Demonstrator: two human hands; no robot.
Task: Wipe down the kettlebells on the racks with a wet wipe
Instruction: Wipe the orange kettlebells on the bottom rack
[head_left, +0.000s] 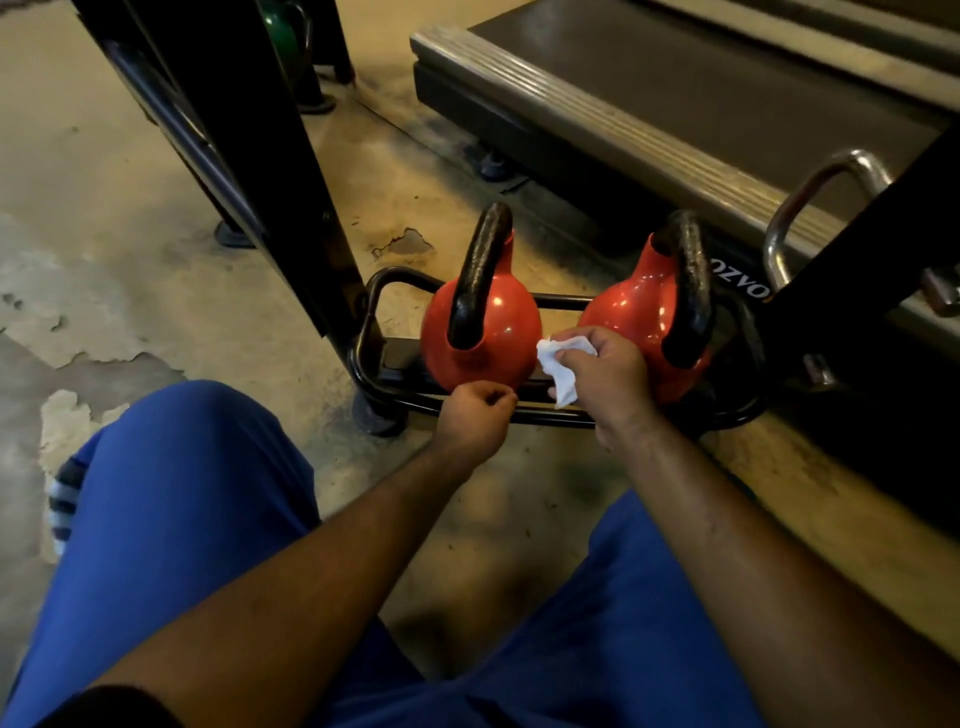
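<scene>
Between the two red kettlebells, the right hand (605, 371) makes its grip on a white wet wipe (561, 369); the fingers curl round the crumpled sheet, and a loose end of it hangs down below the thumb, just in front of the rack's front rail; the hand covers the lower left flank of the right kettlebell (644, 317), though whether the wipe itself presses on the red shell cannot be told from this angle. Just to the left and a little lower, the left hand (475, 418) is loosely curled with thumb and fingertips drawn together and holds nothing that can be seen; it sits at the front rail, beneath the left kettlebell (483, 332). Both kettlebells stand upright side by side, near each other but apart, on a low black tubular rack (374, 296); each has a glossy red body and a black handle arching over the top. Behind the rack lies the end of a treadmill deck (649, 130), with a chrome loop handle (815, 208) to the right; a black upright frame (270, 156) rises at the left, and a green kettlebell (283, 28) shows far behind it. Nearest the camera, bare forearms reach out over knees in blue trousers (182, 519), above a worn, patchy concrete floor (104, 260).
</scene>
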